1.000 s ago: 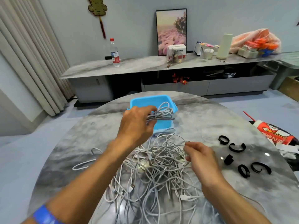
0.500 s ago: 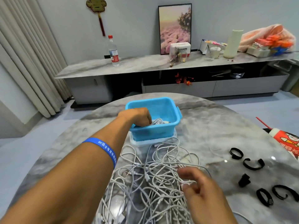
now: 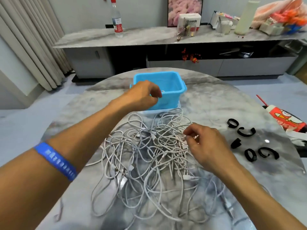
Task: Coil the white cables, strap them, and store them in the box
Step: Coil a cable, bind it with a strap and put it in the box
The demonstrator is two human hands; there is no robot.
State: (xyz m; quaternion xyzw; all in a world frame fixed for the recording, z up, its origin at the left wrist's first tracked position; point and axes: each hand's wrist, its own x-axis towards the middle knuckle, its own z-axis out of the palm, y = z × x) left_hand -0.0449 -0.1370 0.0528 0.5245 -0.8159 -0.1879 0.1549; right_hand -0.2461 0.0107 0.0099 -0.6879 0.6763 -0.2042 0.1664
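Landmark: the blue rectangular plastic box [image 3: 172, 87], sitting at the far side of the round grey marble-pattern table [image 3: 216, 103].

Tangled pile of thin white charging cables [image 3: 149, 156] is lying just in front of the box, nearest loops touching its base. Likely light, limp and smooth: loops will be snagging on each other, so pulling mid-span drags the whole heap. Best take-hold is probably a plug end, then drawing one strand free before coiling. The count of cables cannot be told, since the strands are overlapping; several white plugs are showing.

The left hand [image 3: 144, 95] is hovering at the box's near-left rim, fingers loosely curled, apparently holding nothing; a thin white bit at the fingertips is too small to call. The blue wristband [image 3: 55, 161] is sitting on that forearm.

The right hand [image 3: 206, 145] is resting on the pile in front and to the right of the box, thumb and forefinger pinching a cable strand near a connector.

Five black hook-and-loop straps [image 3: 245, 131] are lying right of the pile, well apart from the box; none is being used.

Box contents: one sliver of white is visible by the left hand, the rest hidden.
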